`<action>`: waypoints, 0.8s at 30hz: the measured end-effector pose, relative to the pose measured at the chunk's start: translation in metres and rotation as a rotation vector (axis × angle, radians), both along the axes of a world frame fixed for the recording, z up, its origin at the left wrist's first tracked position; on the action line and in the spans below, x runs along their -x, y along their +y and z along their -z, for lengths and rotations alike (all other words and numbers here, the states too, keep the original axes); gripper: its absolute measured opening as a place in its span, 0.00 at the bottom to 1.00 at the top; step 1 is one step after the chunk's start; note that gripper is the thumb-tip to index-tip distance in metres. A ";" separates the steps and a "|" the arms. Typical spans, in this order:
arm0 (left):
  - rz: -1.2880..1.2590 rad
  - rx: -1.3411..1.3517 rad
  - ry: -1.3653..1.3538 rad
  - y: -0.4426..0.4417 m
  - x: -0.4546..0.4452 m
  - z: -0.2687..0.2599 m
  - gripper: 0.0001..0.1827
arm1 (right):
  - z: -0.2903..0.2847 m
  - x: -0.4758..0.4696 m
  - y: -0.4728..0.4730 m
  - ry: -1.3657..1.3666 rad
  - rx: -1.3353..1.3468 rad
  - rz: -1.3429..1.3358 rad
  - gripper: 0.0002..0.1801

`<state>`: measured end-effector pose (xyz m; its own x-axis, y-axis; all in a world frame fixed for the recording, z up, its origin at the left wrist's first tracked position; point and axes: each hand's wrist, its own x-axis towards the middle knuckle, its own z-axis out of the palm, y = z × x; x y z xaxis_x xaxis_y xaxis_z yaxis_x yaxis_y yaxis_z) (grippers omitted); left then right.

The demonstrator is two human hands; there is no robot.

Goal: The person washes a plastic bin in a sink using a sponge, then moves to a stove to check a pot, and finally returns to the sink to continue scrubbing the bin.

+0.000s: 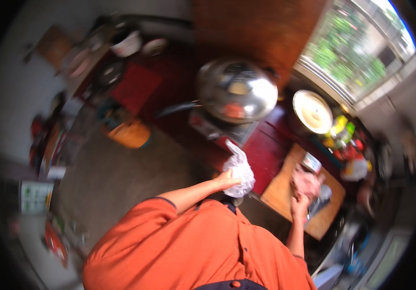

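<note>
My left hand [228, 181] grips a crumpled white plastic bag [243, 173] in front of my body, near the front edge of the red table [264, 156]. What the bag holds cannot be made out. To the right, my right hand [299, 206] grasps the near end of a pink, soft-looking piece [305, 182], meat or cloth; blur leaves this unsettled. That piece lies over a wooden cutting board [277, 189]. A small white box [311, 162] with print touches its far side. Beside my right hand, a dark flat thing [322, 208] rests on the board, perhaps a blade.
A wok with a shiny domed lid [226, 90] sits on a cooker [238, 132], its handle [177, 108] pointing left. A pale round basin [312, 111] and several colourful packets [345, 136] stand below the window [349, 54]. An orange container [130, 134] is at the left.
</note>
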<state>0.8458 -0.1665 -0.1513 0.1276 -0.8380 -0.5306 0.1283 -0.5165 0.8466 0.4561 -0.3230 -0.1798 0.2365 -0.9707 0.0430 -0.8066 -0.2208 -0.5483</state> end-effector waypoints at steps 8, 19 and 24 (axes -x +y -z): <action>0.454 -0.054 -0.461 -0.095 0.027 -0.016 0.66 | -0.077 -0.002 0.132 0.054 -0.237 0.283 0.24; 0.313 0.049 -0.812 -0.043 0.022 -0.001 0.28 | 0.044 0.121 0.276 0.154 -0.639 0.278 0.24; 0.108 -0.278 -0.725 0.047 -0.029 0.020 0.28 | 0.069 0.105 0.218 0.209 -0.727 0.062 0.22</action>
<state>0.8745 -0.1192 -0.1711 0.4477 -0.7143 -0.5379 -0.4703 -0.6998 0.5377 0.3516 -0.1055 -0.2487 0.1136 -0.7495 -0.6522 -0.9088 0.1869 -0.3731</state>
